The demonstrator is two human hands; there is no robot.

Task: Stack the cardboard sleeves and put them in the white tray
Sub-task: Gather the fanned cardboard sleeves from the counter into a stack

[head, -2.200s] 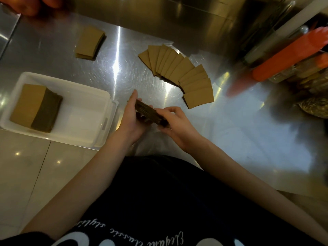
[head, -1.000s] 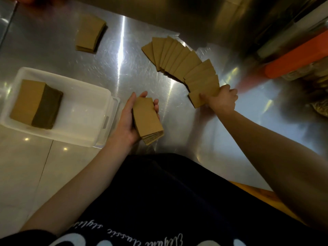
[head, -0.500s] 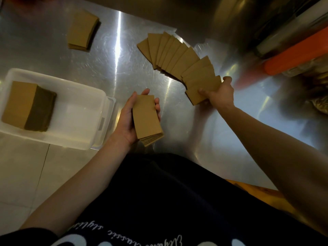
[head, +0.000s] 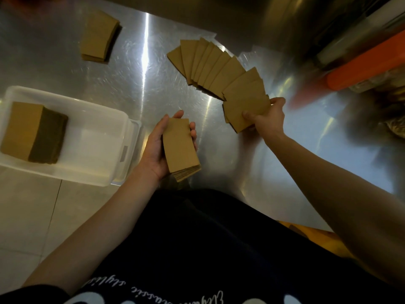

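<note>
My left hand [head: 156,150] holds a neat stack of brown cardboard sleeves [head: 179,148] above the steel table's near edge. My right hand [head: 266,118] pinches the nearest sleeve [head: 246,111] at the end of a fanned row of sleeves [head: 212,66] spread across the table. The white tray [head: 92,172] sits at the left edge and contains a thick stack of sleeves [head: 32,131]. Another small pile of sleeves [head: 99,38] lies at the far left of the table.
The steel table [head: 142,88] is shiny, with a steel wall behind. An orange bottle [head: 368,64] and blurred clutter stand at the right. Tiled floor shows under the tray's overhang at the left. My dark shirt fills the bottom.
My right hand left the stack, reached to the fanned row and took hold of its nearest sleeve, now pulled slightly toward me. My left hand turned the stack flat and keeps holding it.
</note>
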